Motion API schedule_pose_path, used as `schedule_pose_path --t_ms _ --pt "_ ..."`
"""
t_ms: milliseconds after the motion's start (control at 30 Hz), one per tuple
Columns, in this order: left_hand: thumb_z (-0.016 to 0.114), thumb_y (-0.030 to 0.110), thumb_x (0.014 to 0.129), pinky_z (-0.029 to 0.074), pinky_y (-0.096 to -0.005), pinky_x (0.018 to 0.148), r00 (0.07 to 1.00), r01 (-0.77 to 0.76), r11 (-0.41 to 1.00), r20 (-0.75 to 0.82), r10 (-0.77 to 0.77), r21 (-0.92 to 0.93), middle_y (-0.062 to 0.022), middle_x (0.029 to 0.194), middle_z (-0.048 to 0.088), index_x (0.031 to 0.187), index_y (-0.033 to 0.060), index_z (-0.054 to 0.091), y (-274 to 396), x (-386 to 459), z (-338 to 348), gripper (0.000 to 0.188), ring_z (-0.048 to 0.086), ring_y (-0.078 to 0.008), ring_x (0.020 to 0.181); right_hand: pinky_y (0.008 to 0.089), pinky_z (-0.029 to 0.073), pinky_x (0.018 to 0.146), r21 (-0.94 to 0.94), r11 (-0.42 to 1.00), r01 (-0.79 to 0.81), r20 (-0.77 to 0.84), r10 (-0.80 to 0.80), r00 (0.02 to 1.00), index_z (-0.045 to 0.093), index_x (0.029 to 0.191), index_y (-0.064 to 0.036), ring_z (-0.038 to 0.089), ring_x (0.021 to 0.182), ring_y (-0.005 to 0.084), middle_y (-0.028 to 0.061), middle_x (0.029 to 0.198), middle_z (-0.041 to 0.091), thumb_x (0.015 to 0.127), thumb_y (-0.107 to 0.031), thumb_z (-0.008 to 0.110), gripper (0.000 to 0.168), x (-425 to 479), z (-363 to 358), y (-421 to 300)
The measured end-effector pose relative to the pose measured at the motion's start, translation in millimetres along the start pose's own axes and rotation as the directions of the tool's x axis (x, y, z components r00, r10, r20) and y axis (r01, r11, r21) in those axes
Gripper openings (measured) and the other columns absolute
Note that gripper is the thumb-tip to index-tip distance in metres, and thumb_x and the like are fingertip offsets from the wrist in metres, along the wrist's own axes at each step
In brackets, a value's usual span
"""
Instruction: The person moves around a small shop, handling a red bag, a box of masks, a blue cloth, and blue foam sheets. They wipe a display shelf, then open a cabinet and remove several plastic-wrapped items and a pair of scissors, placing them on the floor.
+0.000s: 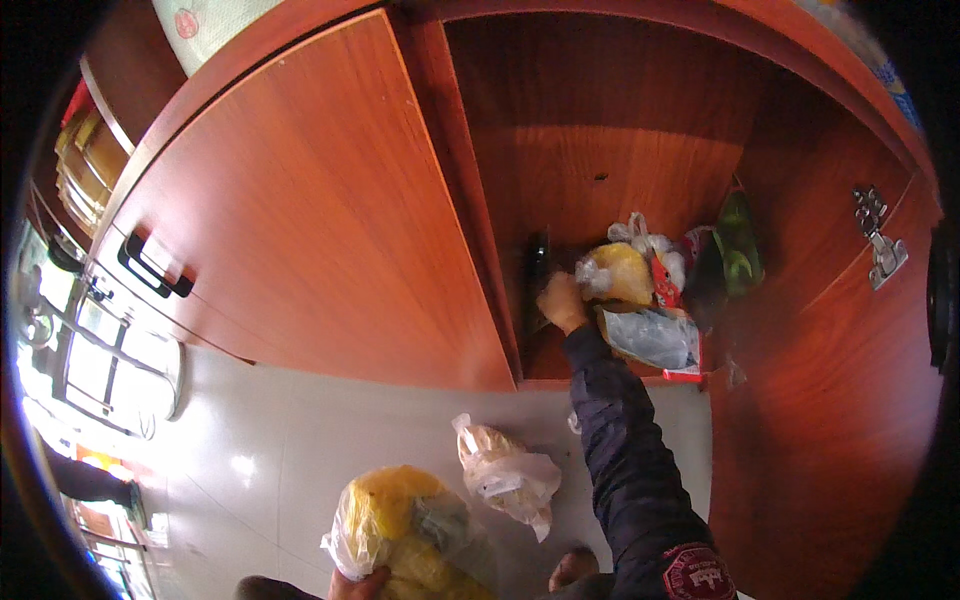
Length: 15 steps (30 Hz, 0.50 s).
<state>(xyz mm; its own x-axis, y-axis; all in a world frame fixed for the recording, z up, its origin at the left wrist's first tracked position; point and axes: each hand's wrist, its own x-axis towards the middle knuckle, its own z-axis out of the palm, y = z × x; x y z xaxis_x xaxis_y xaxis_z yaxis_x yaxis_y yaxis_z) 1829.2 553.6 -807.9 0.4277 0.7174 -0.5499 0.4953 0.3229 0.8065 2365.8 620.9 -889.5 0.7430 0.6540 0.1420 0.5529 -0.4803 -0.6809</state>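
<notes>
My left hand [358, 583] grips a clear plastic bag with yellow contents [405, 517] at the bottom of the view. Inside the wooden cabinet [600, 161], my right hand [562, 301] reaches down beside a dark bottle-like object [537, 259]. Its fingers look curled; whether they grip anything is hidden. Just right of that hand lies a knotted plastic bag with yellow contents [622, 271]. A grey-blue plastic packet [651, 337] is in front of it, a red packet [664, 282] behind. A green bag [739, 247] leans at the cabinet's right side.
A closed cabinet door [315, 217] with a black handle [154, 266] spans the left. The other door [825, 405] stands open at right, near a metal hinge [881, 240]. A plastic bag with brownish contents [506, 469] lies on the pale floor [300, 442].
</notes>
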Motion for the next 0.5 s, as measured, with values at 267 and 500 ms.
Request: schedule_pose_path --t_ms 267,500 --pt "0.066 0.016 0.073 0.032 -0.0219 0.039 0.922 -0.375 0.874 0.025 0.386 0.308 0.0015 0.061 0.048 0.101 0.0093 0.05 -40.8 12.7 -7.0 0.033 0.041 -0.0071 0.047 0.0435 0.044 0.062 0.2 0.976 0.082 -0.497 0.029 0.867 0.053 0.08 0.004 0.053 0.072 0.0435 0.0247 0.072 0.056 0.067 -0.004 0.054 0.015 -50.5 -47.2 -18.9" --pt "0.062 0.013 0.076 0.041 -0.024 0.049 0.987 0.143 0.986 0.065 -0.149 0.087 -0.0031 0.078 0.053 0.105 0.0065 0.05 -21.7 0.8 -12.9 0.032 0.049 -0.0108 0.062 0.0279 0.041 0.071 0.934 0.315 -0.168 -0.101 0.685 0.721 0.052 0.096 0.005 0.051 0.084 0.0158 0.0079 0.09 0.056 0.072 0.006 0.042 0.026 -52.5 -85.9 30.6"
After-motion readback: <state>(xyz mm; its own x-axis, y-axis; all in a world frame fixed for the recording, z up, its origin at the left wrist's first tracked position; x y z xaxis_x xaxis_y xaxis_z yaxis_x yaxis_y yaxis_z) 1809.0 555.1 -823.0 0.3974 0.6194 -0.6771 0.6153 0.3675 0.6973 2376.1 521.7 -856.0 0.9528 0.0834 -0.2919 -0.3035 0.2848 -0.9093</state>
